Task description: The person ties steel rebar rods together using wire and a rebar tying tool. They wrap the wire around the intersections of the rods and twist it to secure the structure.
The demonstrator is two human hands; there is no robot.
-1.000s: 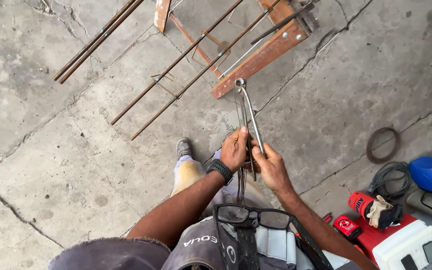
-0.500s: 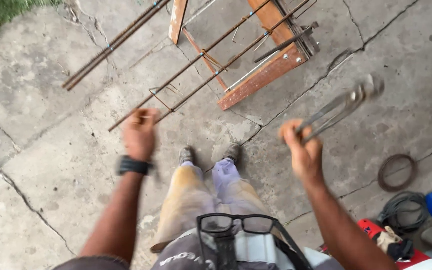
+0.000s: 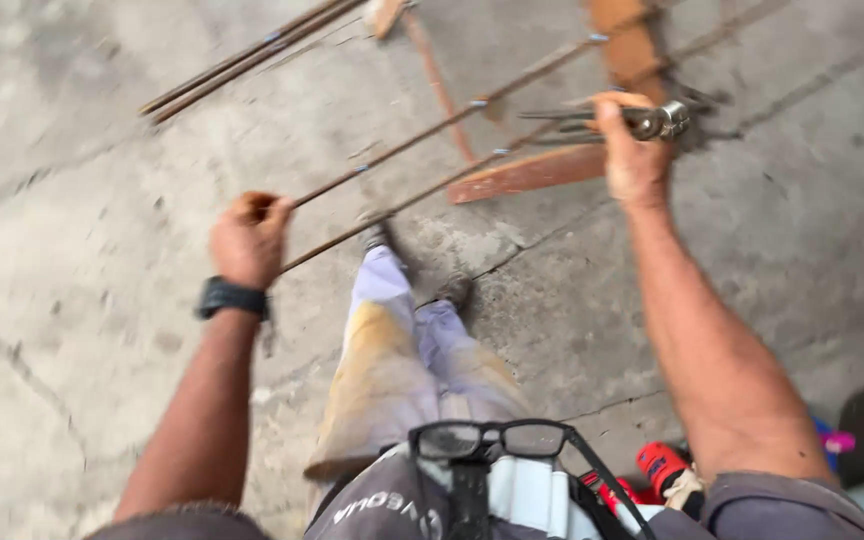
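Over the cracked concrete floor point(image 3: 82, 330) both arms reach forward. The left hand point(image 3: 248, 238), a black watch point(image 3: 232, 298) on its wrist, is clenched around the near end of a rusty rod point(image 3: 422, 135) — the rod runs up and to the right from the fist, out past the fingers point(image 3: 257, 205). A second rod point(image 3: 402, 203) lies just beside it, a little lower, its near end passing below the fist; whether the hand touches it cannot be told. The right hand point(image 3: 632, 150) is clenched on a metal tool point(image 3: 602, 120), gripped near its head: a shiny knob sticks out to the right of the fist and the thin handles point left, toward the rods. The tool sits over a reddish wooden frame point(image 3: 532, 172) which the rods cross. Two more rods point(image 3: 242, 65) lie well apart at upper left. Below, stained trousers point(image 3: 392, 360) and a pair of glasses point(image 3: 487, 438) hanging at the chest — a red power tool point(image 3: 662, 468) lies at lower right
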